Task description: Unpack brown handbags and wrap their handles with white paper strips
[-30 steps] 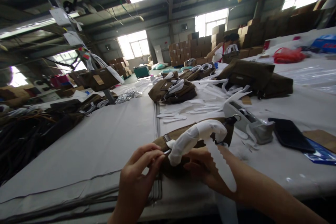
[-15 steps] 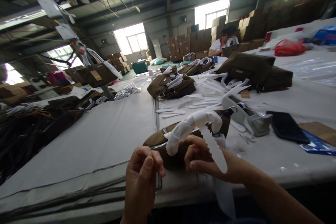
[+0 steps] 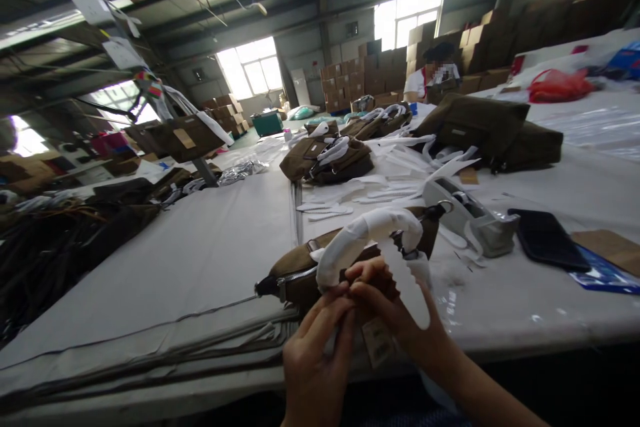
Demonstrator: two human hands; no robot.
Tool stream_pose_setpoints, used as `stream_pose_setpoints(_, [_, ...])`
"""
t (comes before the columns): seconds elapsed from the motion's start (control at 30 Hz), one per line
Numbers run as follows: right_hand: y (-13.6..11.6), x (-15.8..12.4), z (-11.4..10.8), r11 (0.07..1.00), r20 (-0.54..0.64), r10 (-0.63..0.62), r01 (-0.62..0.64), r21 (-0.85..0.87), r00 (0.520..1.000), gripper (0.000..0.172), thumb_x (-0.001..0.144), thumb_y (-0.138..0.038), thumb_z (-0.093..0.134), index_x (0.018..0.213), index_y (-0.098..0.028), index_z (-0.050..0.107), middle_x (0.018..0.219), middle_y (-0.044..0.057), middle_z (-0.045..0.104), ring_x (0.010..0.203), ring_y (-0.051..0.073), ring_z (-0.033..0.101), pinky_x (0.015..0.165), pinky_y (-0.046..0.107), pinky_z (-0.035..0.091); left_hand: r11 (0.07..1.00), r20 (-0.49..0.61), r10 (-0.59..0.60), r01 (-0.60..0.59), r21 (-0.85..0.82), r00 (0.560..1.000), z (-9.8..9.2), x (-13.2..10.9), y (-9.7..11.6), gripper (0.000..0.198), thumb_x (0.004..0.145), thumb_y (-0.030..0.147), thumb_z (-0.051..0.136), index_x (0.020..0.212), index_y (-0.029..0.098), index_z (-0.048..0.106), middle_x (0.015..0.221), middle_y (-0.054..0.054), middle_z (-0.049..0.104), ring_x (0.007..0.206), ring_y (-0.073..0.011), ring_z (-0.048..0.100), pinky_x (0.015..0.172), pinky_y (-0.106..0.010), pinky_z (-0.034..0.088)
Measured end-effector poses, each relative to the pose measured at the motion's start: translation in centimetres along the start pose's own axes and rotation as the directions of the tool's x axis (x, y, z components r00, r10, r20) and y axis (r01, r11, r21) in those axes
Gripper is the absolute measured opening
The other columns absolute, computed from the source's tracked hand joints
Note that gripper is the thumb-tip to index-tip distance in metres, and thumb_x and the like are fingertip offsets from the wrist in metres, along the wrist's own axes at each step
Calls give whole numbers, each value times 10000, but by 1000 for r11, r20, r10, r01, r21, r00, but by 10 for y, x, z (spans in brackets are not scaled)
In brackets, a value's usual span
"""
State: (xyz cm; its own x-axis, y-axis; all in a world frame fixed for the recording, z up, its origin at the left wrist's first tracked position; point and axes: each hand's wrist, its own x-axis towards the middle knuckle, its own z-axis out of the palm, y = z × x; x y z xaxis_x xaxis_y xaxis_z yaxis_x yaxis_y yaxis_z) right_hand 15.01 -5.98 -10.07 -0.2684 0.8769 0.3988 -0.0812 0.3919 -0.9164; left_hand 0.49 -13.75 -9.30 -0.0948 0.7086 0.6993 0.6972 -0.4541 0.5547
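Note:
A brown bag (image 3: 300,273) lies at the near edge of the grey table (image 3: 210,260), its handle wrapped in white foam (image 3: 370,233). My left hand (image 3: 320,353) reaches up from below with fingertips pinched at the bag's front, beside the foam. My right hand (image 3: 395,310) is closed on the same spot, fingers curled under the wrapped handle. A serrated white foam strip (image 3: 410,287) hangs over my right hand. A small paper tag (image 3: 377,340) dangles below my fingers. What the fingertips pinch is too small to make out.
A grey tape dispenser (image 3: 470,217) and a black phone (image 3: 547,237) lie to the right. More brown bags (image 3: 327,160), loose white strips (image 3: 380,190) and a larger brown bag (image 3: 490,130) sit farther back. A person (image 3: 435,73) sits by stacked cartons. Dark straps (image 3: 60,247) pile at left.
My left hand let go of the zipper pull at the bag's left end and moved right to meet my right hand at the foam. The zip looks drawn shut.

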Motion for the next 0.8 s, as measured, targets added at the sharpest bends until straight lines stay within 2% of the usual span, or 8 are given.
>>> stream_pose_setpoints(0.1, [-1,0,6,995,-53,-94,94,12,994,86,922,-298,683,877,-248,629,1060,3,681,1006,164,660,904,275,521,999,-30,-31,31,13,999,8,-5,0,220,892,96,658,1051,236,715,1188,-37,743,1076,-148,720,979,-178,538])
stream_pose_setpoints(0.2, [-2,0,6,973,-40,-217,212,-89,975,26,928,-242,676,929,-267,667,1056,-6,678,1089,155,636,980,257,489,999,-74,-35,36,8,997,13,-6,-4,200,885,108,679,1035,232,719,1153,-36,754,1044,-150,729,947,-187,559])
stream_pose_setpoints(0.3, [-2,-2,0,937,-19,-295,286,-199,955,159,929,-203,666,1068,-281,672,1132,4,686,1114,150,647,993,242,502,999,-91,-41,42,8,995,16,-4,-11,209,869,102,702,1031,234,717,1086,-25,764,1010,-140,731,928,-191,564])
stream_pose_setpoints(0.37, [-1,-4,-4,913,-31,-318,297,-278,948,230,921,-198,673,1136,-279,658,1166,13,693,1118,157,661,989,241,518,998,-105,-55,55,-5,993,16,-3,-15,210,859,95,714,1014,237,713,1044,-9,766,989,-126,729,919,-180,559])
stream_pose_setpoints(0.47, [2,-6,-9,890,-64,-310,266,-370,948,226,912,-205,680,1123,-281,654,1107,-1,723,1023,155,702,920,236,556,996,-123,-84,82,-25,989,17,-1,-19,191,855,104,722,980,248,712,1024,12,766,981,-113,724,912,-169,553])
stream_pose_setpoints(0.6, [7,-4,-12,890,-76,-282,232,-392,956,201,898,-222,699,1081,-286,647,1021,-20,745,920,157,731,810,235,589,989,-99,-139,134,-56,985,18,0,-20,189,872,125,706,996,268,710,1071,24,765,1011,-120,720,934,-197,554])
stream_pose_setpoints(0.73, [12,-1,-12,875,-65,-306,254,-413,950,203,900,-252,701,1093,-278,643,1006,-10,755,903,170,743,787,254,605,975,-52,-191,184,-128,980,17,2,-16,162,877,153,708,984,275,709,1103,25,764,1017,-133,726,926,-214,566])
stream_pose_setpoints(0.8, [11,0,-11,875,-22,-309,275,-399,951,169,908,-253,693,1071,-269,652,970,-12,756,880,160,745,781,245,608,971,-32,-196,189,-150,980,17,3,-14,153,876,159,710,972,278,706,1086,36,766,1001,-126,728,915,-206,567])
